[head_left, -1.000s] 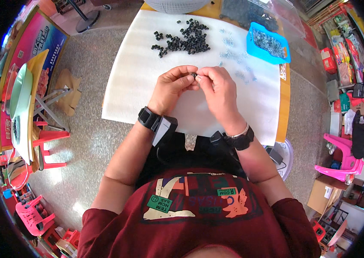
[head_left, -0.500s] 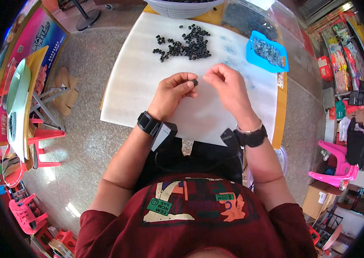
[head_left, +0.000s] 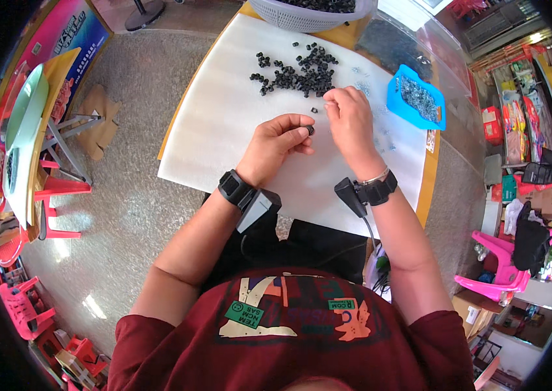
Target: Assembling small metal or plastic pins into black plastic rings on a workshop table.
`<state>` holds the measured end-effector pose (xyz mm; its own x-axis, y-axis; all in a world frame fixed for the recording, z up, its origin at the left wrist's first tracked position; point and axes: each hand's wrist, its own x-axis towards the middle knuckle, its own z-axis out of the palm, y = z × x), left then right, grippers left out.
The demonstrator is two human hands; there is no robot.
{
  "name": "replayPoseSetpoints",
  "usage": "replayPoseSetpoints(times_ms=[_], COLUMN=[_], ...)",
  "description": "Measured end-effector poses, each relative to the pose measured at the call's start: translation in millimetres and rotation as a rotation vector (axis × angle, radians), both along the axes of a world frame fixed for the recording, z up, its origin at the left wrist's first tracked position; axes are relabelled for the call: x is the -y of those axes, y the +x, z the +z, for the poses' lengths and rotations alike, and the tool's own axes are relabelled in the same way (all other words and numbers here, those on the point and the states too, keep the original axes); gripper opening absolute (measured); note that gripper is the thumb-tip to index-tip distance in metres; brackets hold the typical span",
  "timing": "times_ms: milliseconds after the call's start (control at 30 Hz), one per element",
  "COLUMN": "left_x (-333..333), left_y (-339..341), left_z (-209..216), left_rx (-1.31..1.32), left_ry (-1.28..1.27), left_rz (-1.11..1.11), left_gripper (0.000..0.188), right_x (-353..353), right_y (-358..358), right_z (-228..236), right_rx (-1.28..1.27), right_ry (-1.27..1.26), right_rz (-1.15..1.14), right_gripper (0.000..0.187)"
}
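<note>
Between thumb and index finger, my left hand (head_left: 277,144) pinches a small black cylindrical piece (head_left: 310,130) above the white-covered table. My right hand (head_left: 353,120) is just to its right and a bit farther off, fingertips pressed together; whatever they may hold is too small to make out. A single black piece (head_left: 314,110) lies between my hands, close to the right fingertips. Beyond it spreads a loose pile of similar black pieces (head_left: 308,75). Small clear pieces (head_left: 362,88) lie scattered behind and beside my right hand.
At the right edge of the white sheet (head_left: 204,117) stands a blue basket (head_left: 444,107) filled with small clear pieces. A grey plastic basket (head_left: 289,19) of black pieces sits at the far edge. Red stools (head_left: 61,189) stand left, a pink chair (head_left: 494,267) right.
My right hand has moved away from the left, toward the black pile. A single black piece now shows near its fingertips. My left hand keeps its pinch. The whole view has shifted slightly.
</note>
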<state>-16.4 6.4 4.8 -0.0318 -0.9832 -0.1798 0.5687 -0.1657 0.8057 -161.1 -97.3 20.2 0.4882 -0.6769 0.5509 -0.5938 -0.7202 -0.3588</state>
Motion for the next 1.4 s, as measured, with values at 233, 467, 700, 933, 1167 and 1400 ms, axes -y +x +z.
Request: replayPoseSetpoints(times_ms=[233, 467, 700, 933, 1167, 1400], left_x=[1, 2, 1, -6, -7, -4], left_y=[1, -1, 4, 0, 1, -2], left_z=[-2, -3, -1, 7, 25, 40], left_rx=[0.046, -0.064, -0.205, -0.283, -0.151, 0.019], left_ry=[0.012, -0.013, 0.013, 0.015, -0.024, -0.042], left_rz=[0.031, 0.129, 0.116, -0.007, -0.030, -0.063], left_gripper=[0.022, 0.021, 0.019, 0.021, 0.022, 0.021], right_x=[-4, -14, -38, -60, -66, -70], right_y=[2, -3, -9, -9, -15, -22], right_z=[-2, 4, 21, 36, 50, 59], right_rx=[-0.043, -0.150, 0.245, 0.620, 0.476, 0.348], right_ry=[0.156, 0.145, 0.596, 0.870, 0.627, 0.360], right_rz=[0.235, 0.354, 0.149, 0.208, 0.165, 0.131], right_gripper=[0.007, 0.004, 0.008, 0.011, 0.011, 0.010])
